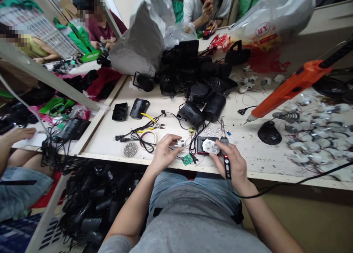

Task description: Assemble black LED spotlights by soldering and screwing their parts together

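My left hand (164, 151) pinches a small silver cylindrical part (180, 144) near the table's front edge. My right hand (231, 164) grips a black soldering iron (226, 161) with a red light, its tip pointing up beside a round white LED board (211, 146) seated in a black housing (207, 143). A small green circuit board (187, 159) lies between my hands, joined by thin wires. The iron's black cord trails off to the right.
A pile of black housings (193, 76) fills the table's middle. Yellow-handled cutters (150, 122), a solder coil (130, 149) and tangled cables lie left. An orange power screwdriver (292, 86) hangs at right above several white LED parts (317, 135). Other people sit at the far side and at left.
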`<state>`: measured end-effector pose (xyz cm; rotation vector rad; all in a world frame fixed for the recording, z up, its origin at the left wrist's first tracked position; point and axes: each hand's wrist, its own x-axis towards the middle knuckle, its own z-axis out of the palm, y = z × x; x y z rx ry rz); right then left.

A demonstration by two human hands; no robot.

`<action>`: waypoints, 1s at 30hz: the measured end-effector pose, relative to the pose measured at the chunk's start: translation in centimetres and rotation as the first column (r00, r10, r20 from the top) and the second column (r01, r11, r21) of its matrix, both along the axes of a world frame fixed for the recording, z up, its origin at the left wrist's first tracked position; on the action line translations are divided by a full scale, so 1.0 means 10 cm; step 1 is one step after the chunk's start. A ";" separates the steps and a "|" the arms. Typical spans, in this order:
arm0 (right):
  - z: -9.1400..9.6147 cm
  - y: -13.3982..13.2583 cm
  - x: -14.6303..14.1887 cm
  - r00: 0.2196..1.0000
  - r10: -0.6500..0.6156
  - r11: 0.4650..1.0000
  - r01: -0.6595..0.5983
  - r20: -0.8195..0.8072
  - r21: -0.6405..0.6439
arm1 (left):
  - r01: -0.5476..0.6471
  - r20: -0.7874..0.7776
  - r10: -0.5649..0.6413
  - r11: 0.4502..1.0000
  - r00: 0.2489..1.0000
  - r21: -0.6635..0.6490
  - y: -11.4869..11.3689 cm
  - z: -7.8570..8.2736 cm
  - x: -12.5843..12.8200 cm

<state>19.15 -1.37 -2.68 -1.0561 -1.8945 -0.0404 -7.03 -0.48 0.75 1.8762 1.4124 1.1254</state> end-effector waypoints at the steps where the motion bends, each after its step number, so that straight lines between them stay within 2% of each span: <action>1: 0.00 0.00 0.00 1.000 0.000 1.000 0.000 0.005 0.005 | -0.015 0.033 0.015 1.000 0.999 -0.008 -0.01 -0.02 0.01; 6: 0.01 -0.01 0.00 1.000 -0.004 1.000 0.004 0.019 0.006 | -0.074 0.270 0.106 0.989 0.957 -0.125 -0.04 -0.06 0.06; 9: 0.02 -0.01 -0.01 1.000 0.000 1.000 0.000 0.013 0.009 | -0.069 0.468 0.178 0.968 0.866 -0.242 -0.04 -0.07 0.07; 12: 0.04 -0.01 -0.01 1.000 0.013 0.999 -0.014 0.019 0.032 | -0.092 0.589 0.258 0.950 0.765 -0.298 -0.03 -0.09 0.06; 15: 0.05 0.00 -0.01 0.999 0.026 0.999 -0.027 0.034 0.042 | -0.168 0.620 0.340 0.933 0.707 -0.319 -0.02 -0.13 0.07; 21: 0.06 0.00 -0.02 0.999 0.037 0.998 -0.039 0.030 0.057 | -0.308 0.578 0.462 0.885 0.672 -0.349 -0.03 -0.27 0.10; 25: 0.07 0.01 -0.04 0.999 0.038 0.997 -0.041 0.038 0.067 | -0.339 0.583 0.475 0.880 0.660 -0.334 -0.04 -0.32 0.11; 30: 0.07 0.01 -0.03 0.998 0.017 0.997 -0.022 0.062 0.081 | -0.351 0.559 0.473 0.881 0.680 -0.318 -0.06 -0.34 0.11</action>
